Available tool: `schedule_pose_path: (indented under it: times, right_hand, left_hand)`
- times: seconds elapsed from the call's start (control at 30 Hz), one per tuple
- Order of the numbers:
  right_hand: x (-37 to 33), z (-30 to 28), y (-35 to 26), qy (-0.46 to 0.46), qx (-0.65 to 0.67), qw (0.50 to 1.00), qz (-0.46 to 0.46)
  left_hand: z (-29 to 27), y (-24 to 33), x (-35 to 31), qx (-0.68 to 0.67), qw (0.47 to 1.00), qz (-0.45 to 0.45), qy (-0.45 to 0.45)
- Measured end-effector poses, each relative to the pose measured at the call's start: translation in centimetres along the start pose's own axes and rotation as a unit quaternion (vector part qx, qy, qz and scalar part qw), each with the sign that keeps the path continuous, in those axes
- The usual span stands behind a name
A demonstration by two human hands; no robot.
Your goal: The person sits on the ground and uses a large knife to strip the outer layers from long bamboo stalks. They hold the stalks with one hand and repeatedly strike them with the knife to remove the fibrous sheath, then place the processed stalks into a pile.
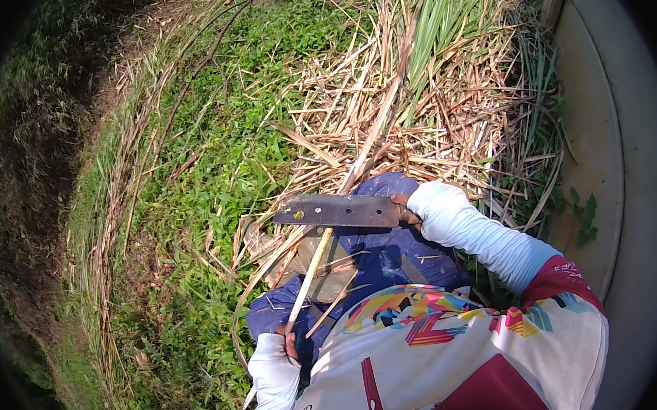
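Note:
My right hand (407, 212), in a white sleeve, is closed round the end of a broad machete (329, 211). Its flat, dark blade has several round holes and points left, lying across a long, thin cane stalk (314, 271). Whether the blade has cut into the stalk I cannot tell. My left hand (289, 345) is wrapped round the lower part of this stalk, close to my left knee. Above the blade the stalk's line continues into dry, pale leaves (373, 137). Both hands are over my blue-trousered legs, with the stalk slanting between them.
Cut dry stalks and leaves (453, 135) lie heaped in front of me, with long green blades (432, 57) on top. Low green plants (212, 167) cover the ground to the left. A smooth, pale curved wall (605, 132) stands close on my right.

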State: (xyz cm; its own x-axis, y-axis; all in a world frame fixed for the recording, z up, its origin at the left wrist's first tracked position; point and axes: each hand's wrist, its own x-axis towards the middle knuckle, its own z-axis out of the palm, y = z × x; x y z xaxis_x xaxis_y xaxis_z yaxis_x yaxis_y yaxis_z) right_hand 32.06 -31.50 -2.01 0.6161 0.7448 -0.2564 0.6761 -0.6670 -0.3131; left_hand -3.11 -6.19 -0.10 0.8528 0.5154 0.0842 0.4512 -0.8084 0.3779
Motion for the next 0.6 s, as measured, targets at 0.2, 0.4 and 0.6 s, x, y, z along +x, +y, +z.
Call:
schedule_pose_path:
  times: [0.2,0.4,0.6]
  right_hand:
    - [-1.1,-0.3,-0.4,-0.004,0.013,1.0,0.011]
    - [1.0,0.6,1.4,0.025,0.061,0.992,0.104]
    - [6.8,-1.0,15.2,0.228,0.065,0.929,0.286]
  left_hand:
    - [-0.4,0.7,0.1,0.022,1.0,-0.007,0.001]
    - [-0.7,-0.1,-0.5,0.084,0.996,-0.006,0.008]
    - [0.9,-5.3,-3.4,0.041,0.997,-0.056,-0.015]
